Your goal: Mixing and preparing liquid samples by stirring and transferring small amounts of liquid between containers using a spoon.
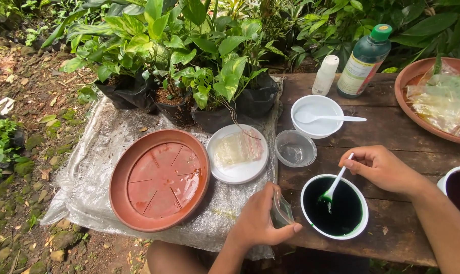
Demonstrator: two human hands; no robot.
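The person's right hand holds the handle of a small white plastic spoon, the fingers pinched together on its upper end. The tip of the spoon dips into a white bowl of dark green liquid, which stands on the wooden table near its front edge. The left hand is just beside this bowl, at its left, and its fingers are closed around a small clear plastic bag, which is held upright with the mouth seemingly upward.

To do this step well, the spoon probably needs to be lifted slowly and kept level, because the liquid is thin and dark and can stain the wood. It seems wise to bring the bag close over the rim of the bowl, so that drops fall back inside. The left thumb and fingers should keep the mouth of the bag open wide; whether it is open now cannot be told.

Further back stand an empty clear cup, a white bowl with another spoon, a white plate with a bag and a brown saucer.
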